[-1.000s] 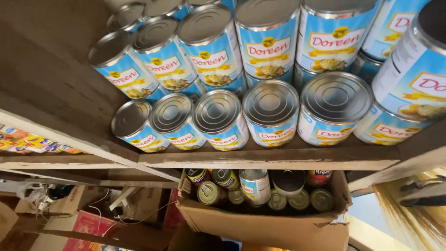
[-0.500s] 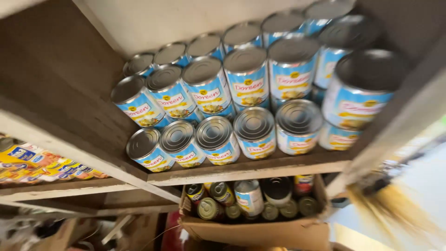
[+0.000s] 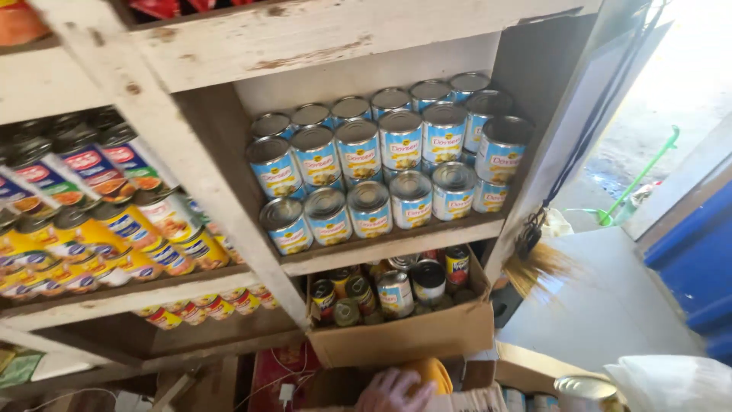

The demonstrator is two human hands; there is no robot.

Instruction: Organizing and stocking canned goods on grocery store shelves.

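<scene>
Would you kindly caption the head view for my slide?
Blue-labelled cans stacked on a wooden shelf above a cardboard box; one hand below.

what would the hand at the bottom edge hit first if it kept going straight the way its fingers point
Probably the brown cardboard box of mixed tins just above the hand, whose fingers point up the picture toward its front wall; which hand it is, and the depth, are unclear.

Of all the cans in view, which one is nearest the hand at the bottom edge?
The loose silver-topped can at the bottom right, beside the white sack. It sits low near the hand; the others are shelved or boxed above.
</scene>
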